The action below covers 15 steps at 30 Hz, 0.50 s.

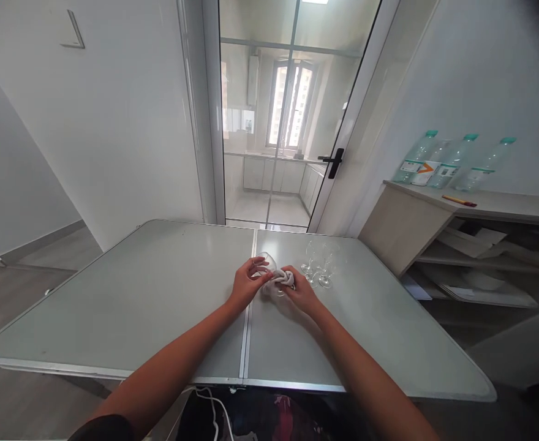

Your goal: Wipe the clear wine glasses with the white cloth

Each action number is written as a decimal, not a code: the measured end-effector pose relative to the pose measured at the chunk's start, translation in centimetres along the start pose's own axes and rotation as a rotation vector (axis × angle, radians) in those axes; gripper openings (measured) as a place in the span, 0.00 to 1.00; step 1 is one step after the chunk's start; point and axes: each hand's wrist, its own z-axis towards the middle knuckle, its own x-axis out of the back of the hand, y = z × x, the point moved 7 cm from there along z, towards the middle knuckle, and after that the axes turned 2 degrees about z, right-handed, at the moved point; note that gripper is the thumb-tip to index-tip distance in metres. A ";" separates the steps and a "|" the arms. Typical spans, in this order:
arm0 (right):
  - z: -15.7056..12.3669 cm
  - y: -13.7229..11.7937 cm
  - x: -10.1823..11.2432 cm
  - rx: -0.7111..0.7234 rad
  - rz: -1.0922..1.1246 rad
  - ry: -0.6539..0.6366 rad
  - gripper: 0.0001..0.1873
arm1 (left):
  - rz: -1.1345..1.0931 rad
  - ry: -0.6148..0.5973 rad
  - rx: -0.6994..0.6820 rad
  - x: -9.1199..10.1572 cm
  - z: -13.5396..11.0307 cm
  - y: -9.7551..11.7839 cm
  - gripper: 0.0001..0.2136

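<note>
Above the folding table [173,294], near its centre seam, my left hand [250,278] is closed around the bowl of a clear wine glass [266,260]. The glass is tilted, its bowl toward the left. My right hand [299,291] grips a bunched white cloth [284,277] against the stem end of that glass. The cloth and fingers partly hide the stem and foot. Just right of my right hand, several clear stemmed glasses [325,269] stand upright in a close group on the table.
Behind the table is a glazed door [269,184] with a black handle [335,163]. On the right, a wooden shelf unit [411,226] bears several plastic bottles [453,165] and a yellow-and-red pen-like item [459,201]. White cables [214,404] hang at the table's front edge.
</note>
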 end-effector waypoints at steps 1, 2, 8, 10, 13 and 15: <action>-0.1 -0.5 -0.1 0.043 -0.089 0.005 0.11 | 0.024 0.035 -0.013 0.3 -0.1 0.2 0.26; -0.2 -0.9 -0.2 0.072 -0.154 0.009 0.13 | 0.048 0.056 -0.026 0.4 -0.1 0.4 0.26; -0.1 0.3 -1.5 -0.120 0.264 -0.068 0.15 | -0.090 -0.122 -0.022 -0.6 -0.1 0.0 0.27; -0.1 1.1 -2.0 -0.216 0.455 -0.138 0.17 | -0.166 -0.160 -0.012 -0.8 0.1 -0.3 0.26; 0.0 1.3 -1.3 -0.217 0.471 -0.091 0.15 | -0.192 -0.163 -0.014 -0.7 0.3 -0.2 0.28; 0.2 0.6 0.2 -0.107 0.306 0.077 0.13 | -0.161 -0.139 -0.024 -0.4 0.3 0.1 0.30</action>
